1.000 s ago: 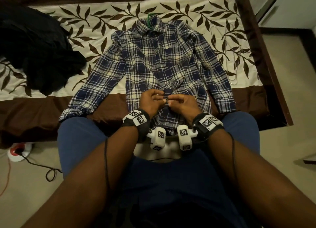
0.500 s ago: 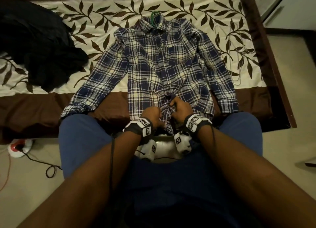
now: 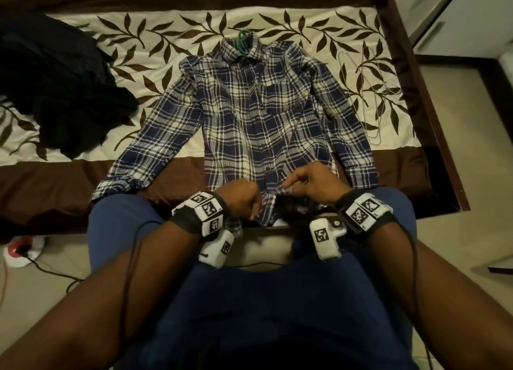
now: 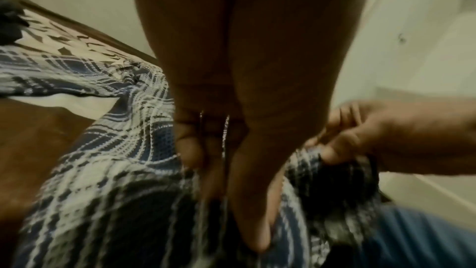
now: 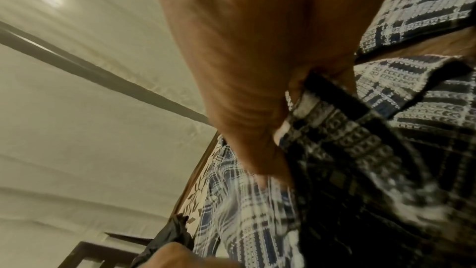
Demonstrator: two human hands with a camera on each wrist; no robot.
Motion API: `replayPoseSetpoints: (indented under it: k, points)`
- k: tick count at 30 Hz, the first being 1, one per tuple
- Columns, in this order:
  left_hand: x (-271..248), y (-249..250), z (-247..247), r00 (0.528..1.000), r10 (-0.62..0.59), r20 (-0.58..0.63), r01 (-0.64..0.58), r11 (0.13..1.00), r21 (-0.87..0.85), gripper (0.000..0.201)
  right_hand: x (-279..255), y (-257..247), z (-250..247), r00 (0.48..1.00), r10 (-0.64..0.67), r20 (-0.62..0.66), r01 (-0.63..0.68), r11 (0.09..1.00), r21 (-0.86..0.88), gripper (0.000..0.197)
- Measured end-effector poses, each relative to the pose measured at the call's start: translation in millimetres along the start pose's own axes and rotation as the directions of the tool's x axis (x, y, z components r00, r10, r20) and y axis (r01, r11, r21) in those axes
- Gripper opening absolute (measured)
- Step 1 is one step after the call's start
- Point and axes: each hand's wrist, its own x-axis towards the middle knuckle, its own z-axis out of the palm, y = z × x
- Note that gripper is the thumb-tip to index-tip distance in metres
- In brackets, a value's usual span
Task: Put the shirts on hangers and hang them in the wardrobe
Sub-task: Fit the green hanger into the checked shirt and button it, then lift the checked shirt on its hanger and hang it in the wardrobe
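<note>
At the lower centre of the head view, our left hand (image 3: 244, 200) curled its fingers around the near hem of the plaid shirt (image 3: 258, 114), while our right hand (image 3: 313, 186) pinched the facing edge of the front opening just beside it, thumb against bent fingers, as the right wrist view showed. We judged the two hands were drawing the lower front together, most likely to fasten or straighten the bottom of the placket, so the shirt would sit closed once lifted; whether a button was in the grip, we could not tell. The shirt lay face up across the middle of the frame on the leaf-patterned bedspread (image 3: 166, 36), its sleeves spread out to both sides and its tail reaching the bed's near edge by our knees. It was a navy-and-cream check in a coarse weave, mostly flat, lightly rumpled near the hands. A green hanger hook (image 3: 243, 41) showed at the collar at upper centre, so we took the hanger to be already inside. Spare wire hangers (image 3: 372, 92) lay to the right of the shirt, and a heap of dark clothing (image 3: 55, 86) sat at upper left.
</note>
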Motion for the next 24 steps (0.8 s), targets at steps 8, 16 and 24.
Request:
replayPoseSetpoints:
  k: [8, 16, 24]
  points:
    - [-4, -44, -27, 0.975, -0.174, -0.141, 0.152, 0.976, -0.155, 0.018, 25, -2, 5, 0.989, 0.022, 0.149, -0.004, 0.993, -0.12, 0.018]
    - [27, -150, -98, 0.682, -0.526, -0.508, 0.286, 0.831, -0.478, 0.032, 122, 9, -93, 0.973, 0.033, -0.228, -0.059, 0.992, -0.109, 0.013]
    - [93, -245, -176, 0.434, -0.579, -0.691, 0.473, 0.798, -0.372, 0.068, 289, -60, -145, 0.91, -0.165, -0.38, 0.088, 0.973, -0.212, 0.024]
